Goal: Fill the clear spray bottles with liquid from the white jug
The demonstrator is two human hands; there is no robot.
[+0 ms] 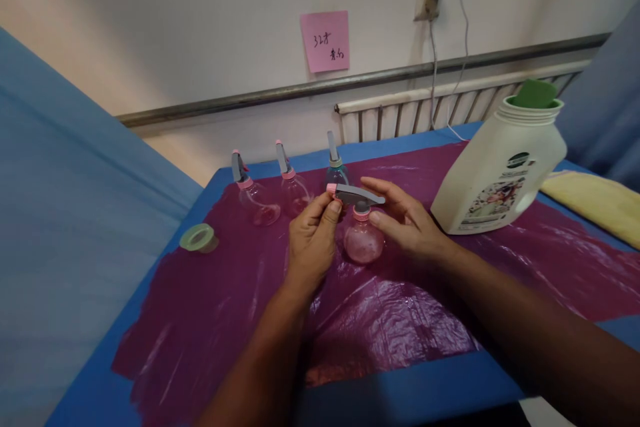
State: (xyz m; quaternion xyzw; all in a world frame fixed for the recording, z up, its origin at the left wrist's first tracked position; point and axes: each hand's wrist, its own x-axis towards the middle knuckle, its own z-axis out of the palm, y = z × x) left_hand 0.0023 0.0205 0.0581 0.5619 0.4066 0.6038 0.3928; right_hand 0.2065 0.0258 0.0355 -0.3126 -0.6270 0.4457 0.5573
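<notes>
A small clear spray bottle [364,245] with a pink collar and a grey spray head stands upright on the purple plastic sheet, just ahead of me. My left hand [314,233] pinches the pink nozzle at the left end of its head between thumb and fingers. On the other side, my right hand [413,223] is open, its fingers apart around the back of the head. The thumb lies close to the collar; whether it touches is unclear. Behind stand two pink-collared spray bottles [259,203] [296,190] and a teal spray bottle [337,173], partly hidden.
A large white jug [495,173] with a green piece in its mouth stands at right, beside a yellow cloth [595,203]. At left sits a small green cap [199,238]. The purple sheet [215,320] covers a blue table against the wall, below a socket with cables [434,0].
</notes>
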